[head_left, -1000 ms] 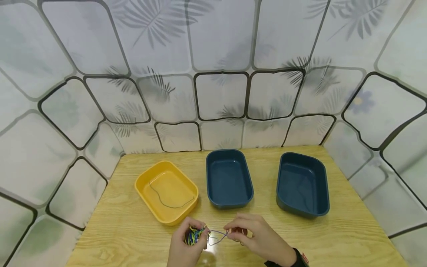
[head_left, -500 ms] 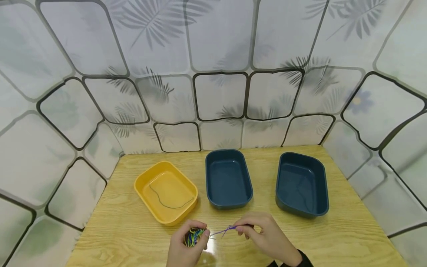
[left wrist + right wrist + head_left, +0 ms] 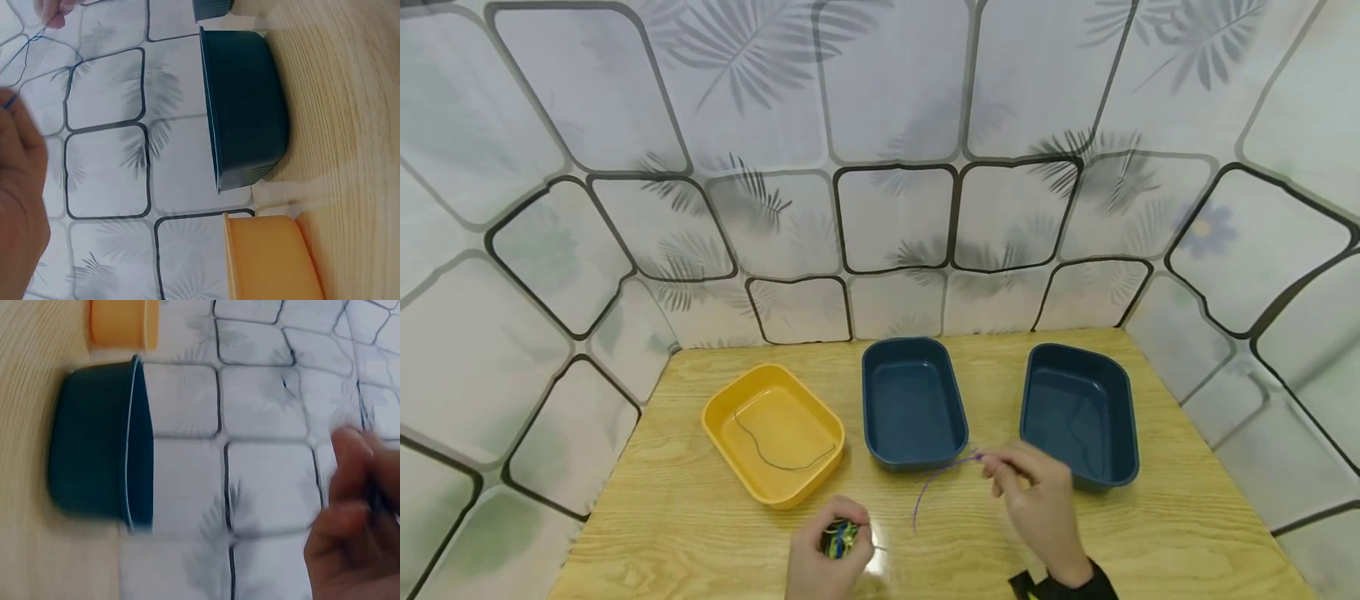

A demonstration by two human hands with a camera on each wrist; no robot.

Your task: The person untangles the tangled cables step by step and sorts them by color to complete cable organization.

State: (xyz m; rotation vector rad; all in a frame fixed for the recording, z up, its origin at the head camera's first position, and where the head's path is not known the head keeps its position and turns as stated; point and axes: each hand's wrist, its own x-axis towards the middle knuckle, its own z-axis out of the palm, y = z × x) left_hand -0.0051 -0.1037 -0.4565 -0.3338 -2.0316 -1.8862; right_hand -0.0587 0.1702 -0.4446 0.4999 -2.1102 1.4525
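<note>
My left hand (image 3: 827, 552) grips a bundle of yellow, green, blue and dark strings (image 3: 841, 537) near the front of the table; one loose end sticks out to the right. Between thumb and fingers my right hand (image 3: 1033, 493) pinches a purple string (image 3: 925, 486), which hangs in a curve down to the left. That hand is in the air in front of the right dark blue bin (image 3: 1041, 421), whose near wall it partly covers. In the right wrist view the right hand (image 3: 350, 544) is blurred. The left wrist view shows part of the left hand (image 3: 22, 200).
A yellow bin (image 3: 726, 450) stands at the left with one thin greyish string (image 3: 767, 458) lying in it. The middle dark blue bin (image 3: 917, 408) is between it and the right one. Patterned fabric (image 3: 895, 217) surrounds the wooden table (image 3: 647, 500) on the visible sides.
My right hand has pulled the purple string away from the bundle and moved right and away from me. The left hand has stayed nearly in place with the bundle.
</note>
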